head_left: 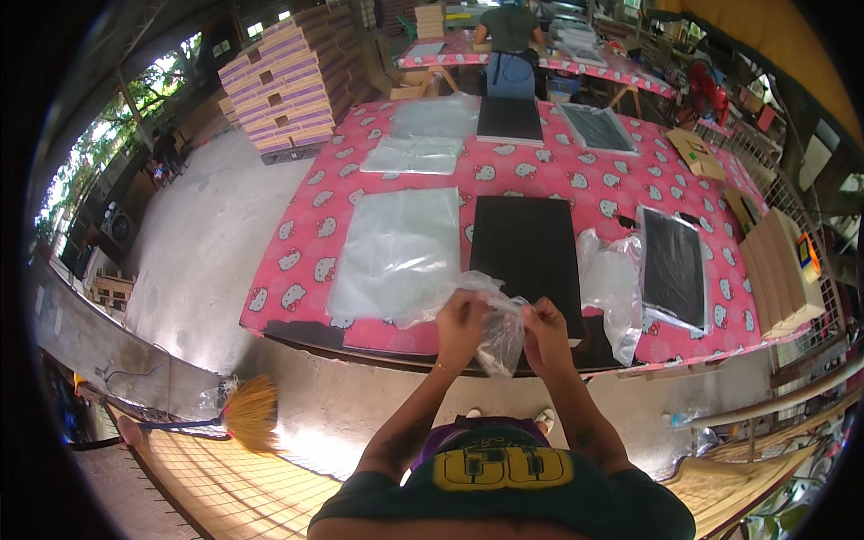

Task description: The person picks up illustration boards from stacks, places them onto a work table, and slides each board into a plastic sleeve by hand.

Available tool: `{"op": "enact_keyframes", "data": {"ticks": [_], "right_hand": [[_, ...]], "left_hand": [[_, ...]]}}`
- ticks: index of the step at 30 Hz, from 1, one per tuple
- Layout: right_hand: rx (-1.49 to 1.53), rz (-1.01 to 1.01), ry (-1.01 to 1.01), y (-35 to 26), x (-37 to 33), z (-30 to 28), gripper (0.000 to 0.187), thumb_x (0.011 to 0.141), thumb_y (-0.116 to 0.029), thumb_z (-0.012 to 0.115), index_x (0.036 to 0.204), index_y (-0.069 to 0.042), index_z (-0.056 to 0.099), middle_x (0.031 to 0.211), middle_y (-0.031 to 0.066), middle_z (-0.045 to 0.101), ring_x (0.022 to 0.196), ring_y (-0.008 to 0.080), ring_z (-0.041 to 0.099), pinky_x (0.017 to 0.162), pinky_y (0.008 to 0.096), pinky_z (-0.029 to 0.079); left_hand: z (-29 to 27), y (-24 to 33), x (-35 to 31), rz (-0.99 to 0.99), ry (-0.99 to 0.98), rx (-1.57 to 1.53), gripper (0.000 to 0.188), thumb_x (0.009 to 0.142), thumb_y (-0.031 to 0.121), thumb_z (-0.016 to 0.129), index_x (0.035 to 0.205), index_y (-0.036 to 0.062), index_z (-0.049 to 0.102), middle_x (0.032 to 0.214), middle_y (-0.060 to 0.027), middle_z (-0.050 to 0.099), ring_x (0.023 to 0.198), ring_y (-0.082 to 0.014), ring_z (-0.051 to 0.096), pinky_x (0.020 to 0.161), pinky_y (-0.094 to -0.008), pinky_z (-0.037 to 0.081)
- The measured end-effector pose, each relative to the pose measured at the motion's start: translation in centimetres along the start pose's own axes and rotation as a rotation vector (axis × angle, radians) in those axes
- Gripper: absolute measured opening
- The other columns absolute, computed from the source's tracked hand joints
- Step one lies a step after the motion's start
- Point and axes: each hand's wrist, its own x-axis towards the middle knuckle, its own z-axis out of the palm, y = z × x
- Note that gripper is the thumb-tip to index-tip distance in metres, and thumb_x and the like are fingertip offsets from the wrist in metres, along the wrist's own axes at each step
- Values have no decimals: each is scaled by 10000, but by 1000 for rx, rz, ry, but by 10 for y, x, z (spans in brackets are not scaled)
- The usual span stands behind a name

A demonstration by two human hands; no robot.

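Note:
At the near edge of the table, my left hand (461, 326) and my right hand (546, 335) pinch a crumpled clear plastic bag (500, 345), which hangs between them. A flat stack of clear plastic bags (396, 247) lies to the left of my hands. Just beyond my right hand is a stack of black sheets (526, 243), its near end partly covered by the hand and the bag. Loose crumpled plastic (614, 283) rests to the right of this stack. Farther right lies a black sheet in a clear bag (673, 270).
A pink patterned cloth covers the table (297, 247). Across it are more plastic bags (414, 155), black sheets (509, 119) and a bagged sheet (598, 128). Cardboard pieces (781, 274) stand at right. A person (511, 54) is at the far side. Stacked boxes (283, 85) and a broom (250, 416) are left.

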Motion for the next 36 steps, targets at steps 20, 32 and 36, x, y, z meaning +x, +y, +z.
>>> {"op": "enact_keyframes", "data": {"ticks": [20,32,36], "right_hand": [[-121,269,-129,2,-13,32,365,923,-185,583,1228,-65,423,904,48,622,920,189,640,854,395,526],[-732,30,-740,-70,-12,31,39,855,-73,622,867,-42,643,877,28,523,857,147,522,723,267,395],[-1266,-7,-855,-76,-24,65,86,850,-139,648,912,-88,676,936,62,546,832,198,583,688,318,452]], "left_hand": [[-28,16,-12,552,36,641,153,761,-96,547,888,-12,531,927,-174,601,756,-299,588,677,-364,477],[-53,73,-10,502,-639,642,174,713,5,661,873,76,664,1268,-221,496,1183,-422,462,990,-472,387],[-49,53,-11,537,-702,927,209,703,19,667,912,25,656,1177,-226,560,983,-382,592,830,-411,499]]}}
